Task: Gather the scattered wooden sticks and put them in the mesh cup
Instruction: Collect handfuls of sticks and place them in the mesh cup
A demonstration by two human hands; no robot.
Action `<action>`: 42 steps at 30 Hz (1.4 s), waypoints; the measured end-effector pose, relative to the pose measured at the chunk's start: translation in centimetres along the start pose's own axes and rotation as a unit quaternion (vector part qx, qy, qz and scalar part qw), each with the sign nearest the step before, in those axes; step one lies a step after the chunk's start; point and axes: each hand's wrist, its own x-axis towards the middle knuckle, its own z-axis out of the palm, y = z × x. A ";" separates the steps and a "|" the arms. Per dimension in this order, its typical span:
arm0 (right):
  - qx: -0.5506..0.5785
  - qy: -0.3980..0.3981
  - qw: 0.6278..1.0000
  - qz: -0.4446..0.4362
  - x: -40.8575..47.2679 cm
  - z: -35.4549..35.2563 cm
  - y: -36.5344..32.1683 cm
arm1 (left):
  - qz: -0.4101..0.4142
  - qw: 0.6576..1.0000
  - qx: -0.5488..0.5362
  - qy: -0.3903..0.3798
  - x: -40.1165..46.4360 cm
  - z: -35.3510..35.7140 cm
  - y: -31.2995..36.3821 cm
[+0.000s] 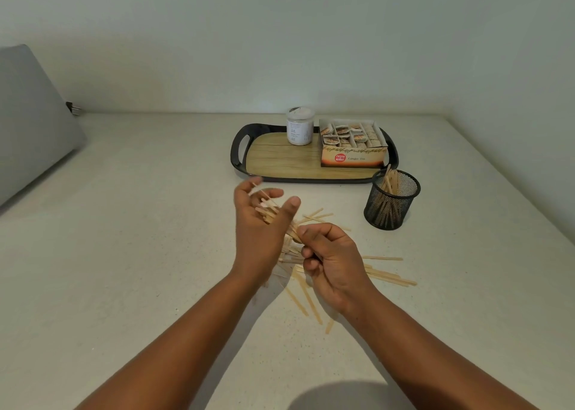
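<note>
Pale wooden sticks lie scattered on the light countertop around and under my hands. My left hand is raised above them, palm up, its fingers curled loosely around a bundle of sticks. My right hand is just to its right, fingers pinched on a few sticks at the bundle's lower end. The black mesh cup stands upright to the right, beyond my hands, with several sticks standing in it.
A black-rimmed tray with a wood-look floor sits behind the hands, holding a white jar and an open tea-bag box. A grey cushion lies at the far left. The wall runs behind and along the right.
</note>
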 end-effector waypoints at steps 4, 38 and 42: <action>-0.030 0.000 1.000 0.005 0.0 0.0 0.1 | 0.066 0.988 0.136 0.011 0.7 -0.8 -0.3; -0.089 -0.019 0.996 -0.018 0.8 -0.9 -1.1 | -0.059 0.971 0.115 -0.202 0.4 -1.9 -0.1; -0.088 -0.012 0.996 -0.015 0.7 -1.0 -1.1 | -0.108 0.972 0.059 -0.200 0.4 -2.1 -0.2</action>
